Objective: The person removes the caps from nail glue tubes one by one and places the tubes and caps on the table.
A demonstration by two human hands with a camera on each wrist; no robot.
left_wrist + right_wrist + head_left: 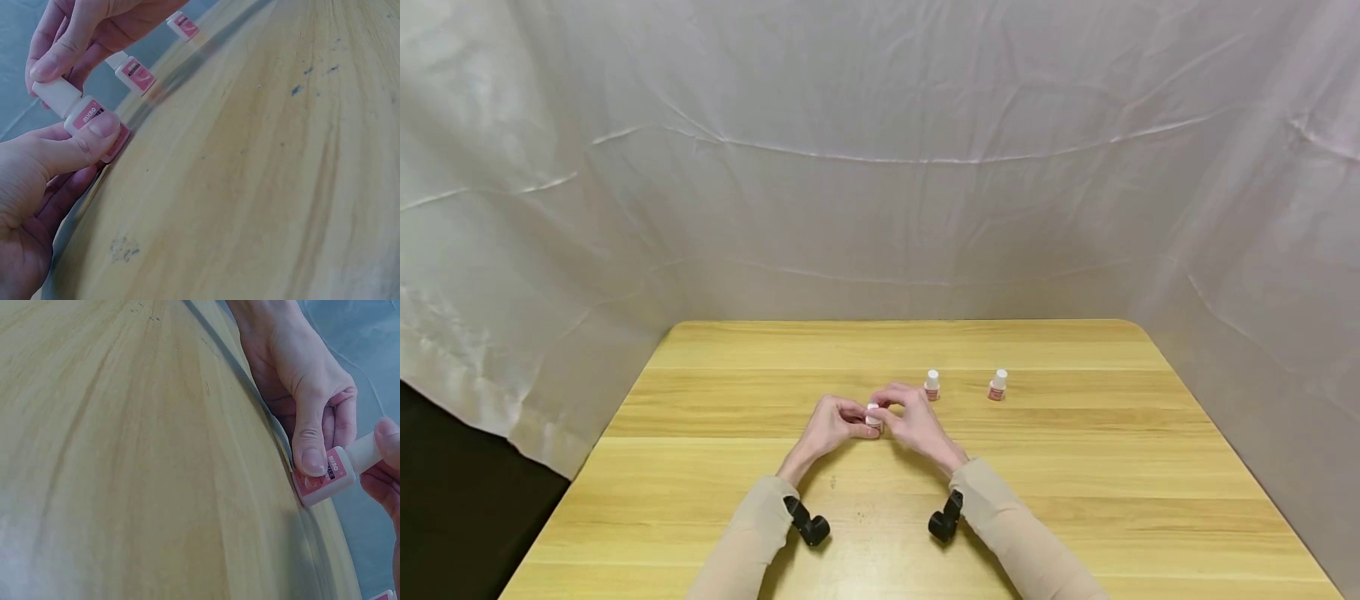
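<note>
Between both hands stands a small white plastic bottle (873, 422) with a pink label and a tall white cap (57, 95). My left hand (826, 432) grips its body, the thumb lying across the label in the left wrist view. From the other side, my right hand (919, 423) pinches the cap between thumb and fingers. The cap sits on the bottle's neck. In the right wrist view the bottle's base is right at the tabletop. Part of the label is hidden under the left thumb.
Two similar capped bottles stand upright beyond the right hand, a nearer one (932, 387) and another (997, 387) farther right. The wooden table (1075, 467) has a pale fabric curtain (880, 208) behind it and at its sides. Black wrist cameras sit on both sleeves.
</note>
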